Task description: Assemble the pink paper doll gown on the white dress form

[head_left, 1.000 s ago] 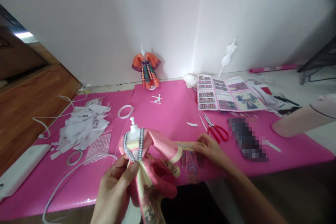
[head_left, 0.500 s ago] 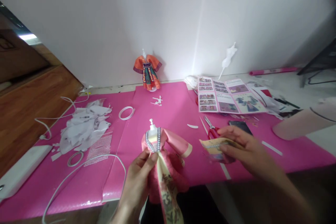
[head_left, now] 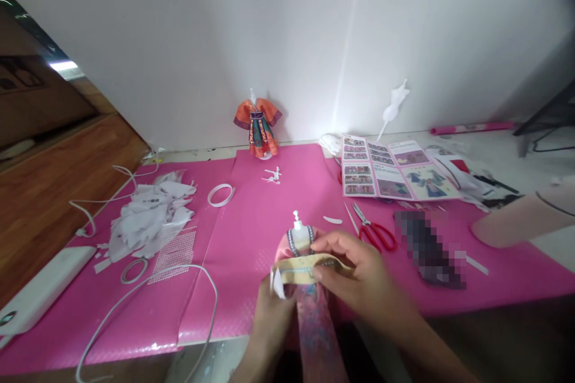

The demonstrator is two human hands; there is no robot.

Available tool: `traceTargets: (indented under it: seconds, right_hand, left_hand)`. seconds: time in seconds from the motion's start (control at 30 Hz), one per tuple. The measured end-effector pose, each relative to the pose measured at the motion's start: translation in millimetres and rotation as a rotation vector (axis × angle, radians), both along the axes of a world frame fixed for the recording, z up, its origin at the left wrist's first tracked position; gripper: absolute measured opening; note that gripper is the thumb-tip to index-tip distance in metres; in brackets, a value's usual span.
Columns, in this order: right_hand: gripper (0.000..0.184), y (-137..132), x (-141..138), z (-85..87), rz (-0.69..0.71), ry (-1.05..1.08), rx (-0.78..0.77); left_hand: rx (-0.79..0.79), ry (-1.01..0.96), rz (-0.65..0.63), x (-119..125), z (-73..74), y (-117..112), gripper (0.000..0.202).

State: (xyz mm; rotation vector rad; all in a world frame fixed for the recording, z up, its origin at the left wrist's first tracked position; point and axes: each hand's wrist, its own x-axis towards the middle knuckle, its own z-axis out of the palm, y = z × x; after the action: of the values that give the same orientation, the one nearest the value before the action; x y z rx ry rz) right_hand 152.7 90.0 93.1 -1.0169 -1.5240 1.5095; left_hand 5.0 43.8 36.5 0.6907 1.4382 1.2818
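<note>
A small white mannequin in a pink dress (head_left: 300, 239) stands near the front edge of the pink mat (head_left: 251, 221). My left hand (head_left: 272, 317) grips the dress from below, its fingers mostly hidden behind the fabric. My right hand (head_left: 354, 278) is closed on a cream waistband strip (head_left: 305, 266) with hanging pink panels, pressed across the front of the dress at the waist. Red-handled scissors (head_left: 375, 230) lie just right of my right hand.
A finished orange-dressed mannequin (head_left: 257, 125) stands by the wall. An instruction leaflet (head_left: 395, 167) lies at the right, white paper scraps (head_left: 148, 218) and a tape ring (head_left: 220, 194) at the left. A white cable (head_left: 148, 293) loops across the mat. A bare white mannequin (head_left: 394, 102) leans on the wall.
My right hand lifted the waistband strip off the mat and brought it left onto the front of the dress. The mannequin and my left hand shifted right.
</note>
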Motion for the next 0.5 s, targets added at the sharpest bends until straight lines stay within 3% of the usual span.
traceTargets:
  seconds: [0.13,0.33,0.5]
  right_hand:
    - [0.022,-0.4,6.8,-18.9,-0.081,-0.092,0.024]
    - [0.025,-5.5,13.2,-22.8,-0.129,-0.129,0.032]
    - [0.022,-12.9,14.6,-10.4,-0.080,-0.225,0.311]
  left_hand:
    - [-0.001,-0.016,-0.058,-1.1,-4.2,0.4,0.015]
    - [0.004,-0.066,-0.045,1.7,-3.6,0.4,0.019]
    - [0.020,-0.071,-0.012,4.6,-0.2,-1.7,0.020]
